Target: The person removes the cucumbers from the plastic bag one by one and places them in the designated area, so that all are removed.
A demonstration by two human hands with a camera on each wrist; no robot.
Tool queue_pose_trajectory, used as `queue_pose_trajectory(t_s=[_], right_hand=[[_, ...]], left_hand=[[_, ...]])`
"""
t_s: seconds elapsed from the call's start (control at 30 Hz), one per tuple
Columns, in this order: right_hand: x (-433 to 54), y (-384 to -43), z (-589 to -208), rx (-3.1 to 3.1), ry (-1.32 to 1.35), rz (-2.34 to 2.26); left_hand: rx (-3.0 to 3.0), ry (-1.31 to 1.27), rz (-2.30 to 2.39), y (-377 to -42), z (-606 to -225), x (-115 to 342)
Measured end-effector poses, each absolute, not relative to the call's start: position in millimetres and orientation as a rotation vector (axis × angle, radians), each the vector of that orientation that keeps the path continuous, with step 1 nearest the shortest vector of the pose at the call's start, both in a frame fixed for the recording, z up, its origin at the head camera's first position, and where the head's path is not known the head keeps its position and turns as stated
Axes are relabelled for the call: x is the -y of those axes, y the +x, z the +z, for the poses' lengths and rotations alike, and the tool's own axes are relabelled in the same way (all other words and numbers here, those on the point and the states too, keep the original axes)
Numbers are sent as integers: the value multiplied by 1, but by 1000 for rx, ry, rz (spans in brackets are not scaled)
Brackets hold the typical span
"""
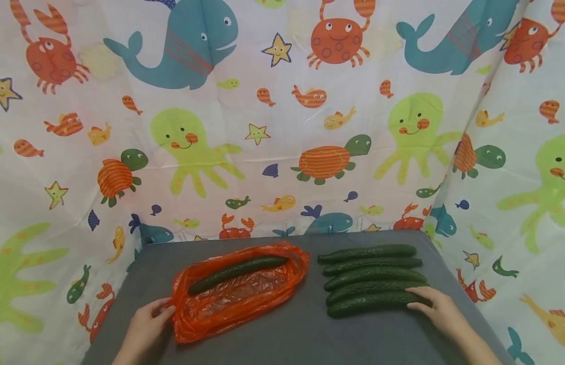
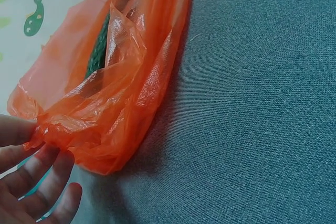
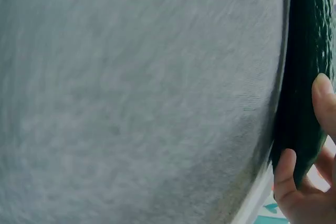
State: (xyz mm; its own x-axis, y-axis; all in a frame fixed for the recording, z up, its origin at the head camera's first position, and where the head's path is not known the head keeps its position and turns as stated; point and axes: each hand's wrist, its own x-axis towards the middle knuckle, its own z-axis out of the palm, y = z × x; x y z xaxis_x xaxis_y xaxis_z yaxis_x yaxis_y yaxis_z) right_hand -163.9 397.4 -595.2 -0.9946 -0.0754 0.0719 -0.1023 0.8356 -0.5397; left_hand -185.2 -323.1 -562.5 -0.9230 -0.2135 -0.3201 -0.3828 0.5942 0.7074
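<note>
An orange plastic bag [image 1: 237, 314] lies open on the left part of the table, with one cucumber [image 1: 239, 274] inside it. My left hand [image 1: 147, 324] pinches the gathered near-left edge of the bag; in the left wrist view, thumb and fingers meet on the crumpled plastic [image 2: 58, 132]. To the right, several dark green cucumbers [image 1: 376, 274] lie side by side in a row. My right hand [image 1: 435, 306] grips the right end of the nearest one [image 1: 369, 303]. In the right wrist view its fingers [image 3: 286, 174] curl about the tip of that cucumber [image 3: 302, 114].
A grey cloth-covered table [image 1: 282, 339] carries everything. A white curtain [image 1: 273, 203] printed with sea animals hangs behind the table and along both sides. A strip of bare grey surface separates the bag from the cucumber row.
</note>
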Motion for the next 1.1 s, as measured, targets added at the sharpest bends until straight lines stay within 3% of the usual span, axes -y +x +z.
queue_pose_trajectory(t_s=[0.57, 0.8, 1.1], right_hand=[[-380, -164, -592, 2982, -103, 659], [-364, -174, -583, 2927, -52, 753], [-316, -195, -557, 2797, 49, 1205]], left_hand=[[-2658, -461, 1200, -185, -563, 323], [-2703, -454, 1180, -183, -558, 327], [-2691, -438, 1171, -183, -563, 326]])
